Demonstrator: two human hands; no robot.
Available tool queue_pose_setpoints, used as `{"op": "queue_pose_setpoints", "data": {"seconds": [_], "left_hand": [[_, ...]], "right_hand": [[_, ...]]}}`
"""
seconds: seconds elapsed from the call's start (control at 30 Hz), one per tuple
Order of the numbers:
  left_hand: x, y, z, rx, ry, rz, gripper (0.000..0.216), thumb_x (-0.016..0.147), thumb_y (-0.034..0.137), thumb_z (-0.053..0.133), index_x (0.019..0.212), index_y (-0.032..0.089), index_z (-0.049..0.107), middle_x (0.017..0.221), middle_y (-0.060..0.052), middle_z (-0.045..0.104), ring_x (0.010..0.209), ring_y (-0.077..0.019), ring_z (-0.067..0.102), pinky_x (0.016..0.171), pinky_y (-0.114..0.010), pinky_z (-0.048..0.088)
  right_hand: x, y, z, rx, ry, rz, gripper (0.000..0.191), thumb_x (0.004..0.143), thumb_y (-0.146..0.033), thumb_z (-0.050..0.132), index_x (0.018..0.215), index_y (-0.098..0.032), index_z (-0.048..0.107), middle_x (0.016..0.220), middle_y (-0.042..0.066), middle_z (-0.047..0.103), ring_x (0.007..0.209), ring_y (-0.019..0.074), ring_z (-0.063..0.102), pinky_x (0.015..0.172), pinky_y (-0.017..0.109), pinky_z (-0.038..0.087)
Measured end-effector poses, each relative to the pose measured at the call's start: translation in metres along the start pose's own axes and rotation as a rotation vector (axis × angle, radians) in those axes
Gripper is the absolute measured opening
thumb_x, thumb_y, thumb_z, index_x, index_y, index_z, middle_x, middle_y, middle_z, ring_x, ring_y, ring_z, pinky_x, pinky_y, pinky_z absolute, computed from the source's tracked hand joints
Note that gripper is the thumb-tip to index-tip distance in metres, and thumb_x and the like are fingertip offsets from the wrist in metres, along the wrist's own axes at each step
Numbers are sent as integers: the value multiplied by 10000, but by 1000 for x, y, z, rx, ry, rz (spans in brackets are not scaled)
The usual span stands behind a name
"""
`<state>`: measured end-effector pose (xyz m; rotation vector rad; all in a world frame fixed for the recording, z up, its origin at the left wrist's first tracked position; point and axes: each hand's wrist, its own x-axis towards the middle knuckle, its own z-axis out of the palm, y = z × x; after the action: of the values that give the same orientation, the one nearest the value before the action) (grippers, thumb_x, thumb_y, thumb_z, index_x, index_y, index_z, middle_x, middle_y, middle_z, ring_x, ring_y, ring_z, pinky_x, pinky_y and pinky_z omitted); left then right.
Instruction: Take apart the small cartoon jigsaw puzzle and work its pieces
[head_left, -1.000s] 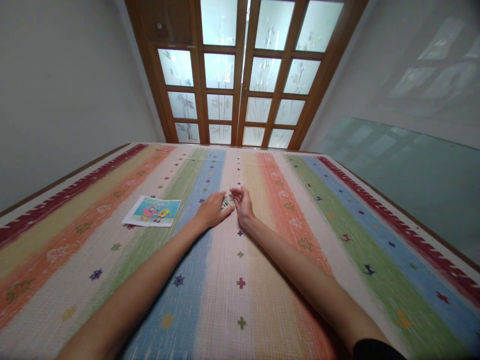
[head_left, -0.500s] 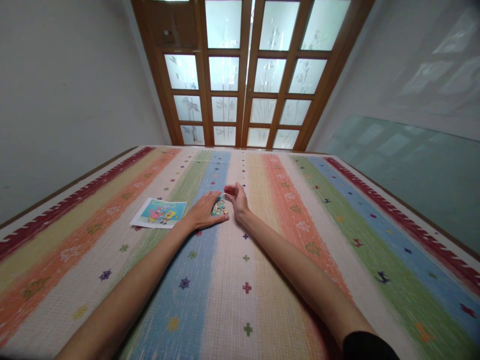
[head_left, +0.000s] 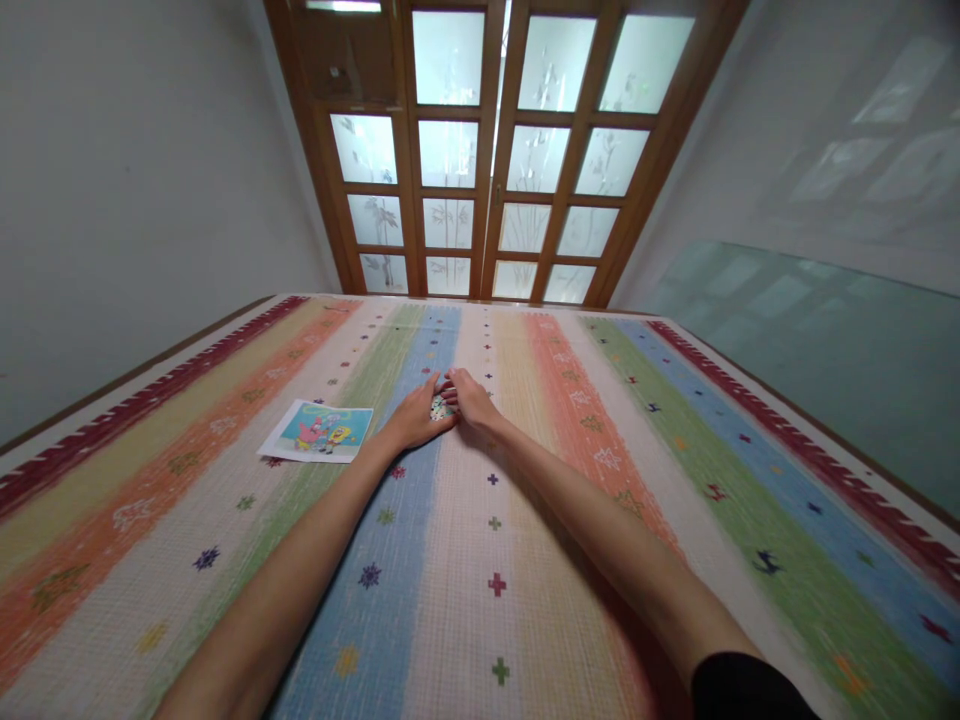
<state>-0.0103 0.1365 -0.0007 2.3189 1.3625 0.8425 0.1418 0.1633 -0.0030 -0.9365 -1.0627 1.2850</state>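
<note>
A small pile of colourful puzzle pieces (head_left: 437,408) lies on a striped woven rug (head_left: 525,580), far out in front of me. My left hand (head_left: 412,420) cups the pile from the left. My right hand (head_left: 472,403) cups it from the right, and the fingertips of both hands meet at the far side. Only a little of the pile shows in the gap between the palms. Both arms stretch out low over the rug.
A printed cartoon picture sheet (head_left: 319,431) lies flat on the rug just left of my left hand. Wooden doors with frosted glass panes (head_left: 487,150) stand beyond the rug's far end. A glass panel (head_left: 825,340) leans along the right wall.
Both hands have drawn together around the pile, the right hand swinging in until the fingertips meet. Less of the pile shows now. The view has shifted slightly.
</note>
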Motion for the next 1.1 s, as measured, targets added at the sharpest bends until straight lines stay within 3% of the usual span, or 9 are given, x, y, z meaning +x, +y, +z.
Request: {"op": "queue_pose_setpoints", "data": {"seconds": [0.1, 0.3, 0.43, 0.63, 0.83, 1.1], "left_hand": [[-1, 1, 0, -71, 31, -1, 816, 814, 482, 691, 1498, 139, 409, 1412, -208, 607, 1318, -352, 573, 1124, -517, 407], [-2, -2, -2, -299, 131, -85, 666, 771, 485, 734, 1341, 183, 567, 1190, -142, 741, 1121, -312, 692, 1044, -481, 475], [4, -9, -5, -508, 254, -199, 534, 946, 583, 482, 1262, 166, 592, 1050, -144, 776, 962, -275, 738, 931, -445, 536], [9, -14, -5, -769, 386, -316, 641, 974, 699, 325, 1227, 156, 553, 913, -132, 786, 946, -273, 755, 923, -432, 550], [6, -15, -10, -894, 472, -396, 722, 946, 780, 243, 1201, 177, 548, 956, -147, 786, 1022, -265, 744, 932, -408, 544], [6, -10, -8, -927, 532, -413, 794, 876, 873, 246, 1096, 197, 601, 917, -146, 789, 1023, -279, 735, 931, -415, 532]], "right_hand": [[0, -2, 3, -13, 2, 20, 289, 876, -503, 674, 802, -223, 660, 778, -9, 675, 671, 168, 620, 753, 321, 513], [-4, -3, -6, 82, 185, 25, 330, 910, -543, 549, 819, -238, 634, 934, 32, 705, 983, 193, 641, 916, 329, 499], [-8, 3, -1, 154, 253, 54, 351, 897, -556, 518, 810, -235, 630, 924, 55, 723, 1030, 217, 648, 976, 375, 491], [-7, 12, 30, 216, 291, 58, 325, 860, -553, 536, 786, -245, 609, 909, 42, 722, 1056, 213, 651, 993, 356, 486], [-13, 16, 61, 235, 294, 45, 314, 865, -506, 485, 792, -236, 627, 946, 53, 738, 1062, 217, 657, 959, 347, 497], [-21, 0, 51, 185, 300, -74, 343, 886, -433, 416, 832, -220, 680, 1027, 56, 747, 1055, 188, 667, 951, 316, 484]]}}
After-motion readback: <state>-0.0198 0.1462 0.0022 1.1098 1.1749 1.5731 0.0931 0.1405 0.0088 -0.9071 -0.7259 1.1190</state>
